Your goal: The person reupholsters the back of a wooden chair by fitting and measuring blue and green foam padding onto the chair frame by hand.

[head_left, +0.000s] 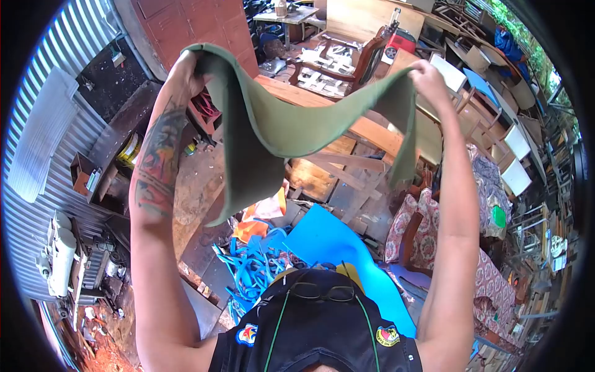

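A thick, flexible green sheet [304, 127], perhaps foam, is held up in front of me by two of its corners. My left hand [188, 73] grips the left corner with its fingers closed, and my right hand [427, 84] pinches the right one. Between them the middle sags in a curve, while both ends hang down. The fingertips are partly hidden behind the material. Below, close to my body, lie a bright blue foam sheet [338, 245] and a tangle of blue strips [255, 263]. Beside the strips are orange scraps [251, 230].
A wooden bench frame [372, 133] stands beyond the green sheet, with a webbed chair frame [328, 71] behind it. Floral upholstered furniture [493, 279] is at right, near stacked boards [477, 115]. Red-brown lockers [201, 28] and a corrugated metal wall [31, 118] are on the left.
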Demonstrator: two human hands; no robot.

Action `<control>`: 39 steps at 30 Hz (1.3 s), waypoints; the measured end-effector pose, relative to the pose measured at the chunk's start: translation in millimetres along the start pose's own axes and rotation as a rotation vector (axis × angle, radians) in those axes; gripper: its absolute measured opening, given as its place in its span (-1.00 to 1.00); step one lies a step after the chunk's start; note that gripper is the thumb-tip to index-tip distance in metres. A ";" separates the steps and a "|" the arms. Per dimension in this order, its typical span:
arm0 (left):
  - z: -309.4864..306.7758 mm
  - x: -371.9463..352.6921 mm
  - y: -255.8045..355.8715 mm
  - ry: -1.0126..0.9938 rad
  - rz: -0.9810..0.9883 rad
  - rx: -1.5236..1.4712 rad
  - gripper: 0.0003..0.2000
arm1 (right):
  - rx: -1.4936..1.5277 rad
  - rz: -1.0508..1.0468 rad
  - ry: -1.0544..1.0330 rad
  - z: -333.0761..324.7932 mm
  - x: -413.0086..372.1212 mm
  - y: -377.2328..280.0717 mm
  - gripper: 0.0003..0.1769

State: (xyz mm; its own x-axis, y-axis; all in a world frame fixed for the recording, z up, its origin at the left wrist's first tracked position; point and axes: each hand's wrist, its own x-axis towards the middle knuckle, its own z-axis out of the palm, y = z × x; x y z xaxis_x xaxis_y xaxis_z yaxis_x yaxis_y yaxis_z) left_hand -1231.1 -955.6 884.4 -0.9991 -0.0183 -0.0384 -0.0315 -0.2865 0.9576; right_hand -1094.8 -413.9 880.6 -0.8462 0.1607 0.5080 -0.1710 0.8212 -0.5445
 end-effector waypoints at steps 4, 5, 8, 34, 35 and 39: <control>59.8 -8.8 37.5 0.149 0.136 -0.362 -0.70 | -0.042 0.106 -0.072 36.5 -32.7 -19.6 -0.72; 74.8 -23.6 53.4 0.190 0.173 -0.484 -0.68 | 0.023 0.052 0.024 48.3 -39.2 -8.9 -0.75; 89.5 -31.7 85.7 0.099 0.455 -0.381 -0.68 | 0.201 -0.025 0.188 81.8 -57.9 28.0 -0.74; 196.1 -151.0 204.3 -0.153 1.516 0.825 -0.41 | 1.028 0.345 -0.544 85.2 -96.7 -88.5 -0.03; 190.6 -150.7 210.1 -0.152 1.517 0.823 -0.41 | 1.008 0.328 -0.501 84.7 -99.2 -88.5 -0.06; 167.6 -164.2 235.8 -0.017 1.529 0.804 -0.34 | 0.836 0.171 -0.575 102.5 -104.9 -64.3 -0.13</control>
State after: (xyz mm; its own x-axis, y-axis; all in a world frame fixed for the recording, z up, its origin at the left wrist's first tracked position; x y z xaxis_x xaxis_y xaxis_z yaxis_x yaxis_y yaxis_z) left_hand -1079.3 -859.6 1164.4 -0.1355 0.2151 0.9672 0.8706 0.4918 0.0126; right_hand -1046.8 -539.6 794.0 -0.9682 -0.2278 0.1037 -0.1364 0.1327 -0.9817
